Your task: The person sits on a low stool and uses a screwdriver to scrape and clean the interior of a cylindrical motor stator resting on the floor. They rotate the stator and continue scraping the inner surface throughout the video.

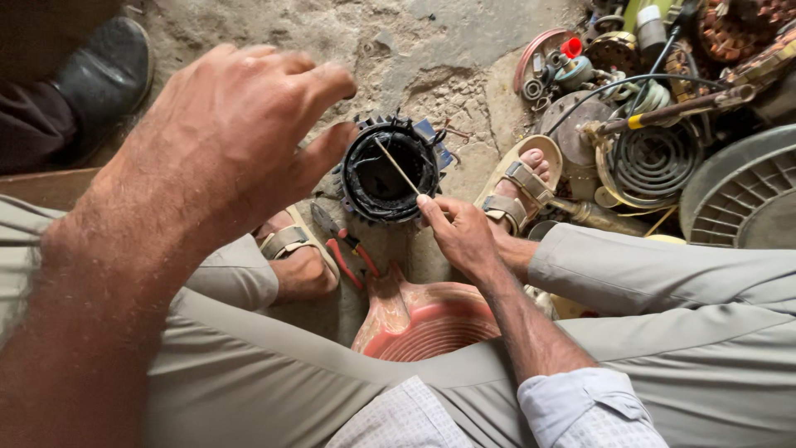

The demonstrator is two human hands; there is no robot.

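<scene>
A black round motor stator (390,169) with a toothed rim stands on the rough floor between my sandalled feet. My right hand (458,234) pinches a thin pale stick (396,166) whose tip reaches across the stator's hollow centre. My left hand (232,137) is raised close to the camera, large and blurred, fingers loosely curled and holding nothing, its fingertips just left of the stator. Red-handled pliers (344,249) lie on the floor below the stator, beside my left foot (298,261).
A pink ribbed plastic stool (419,323) shows between my knees. At the right lie a heap of motor parts: a coiled spiral (655,162), a grey fan cover (742,195), cables, a red cap (570,46). A black shoe (104,70) sits top left.
</scene>
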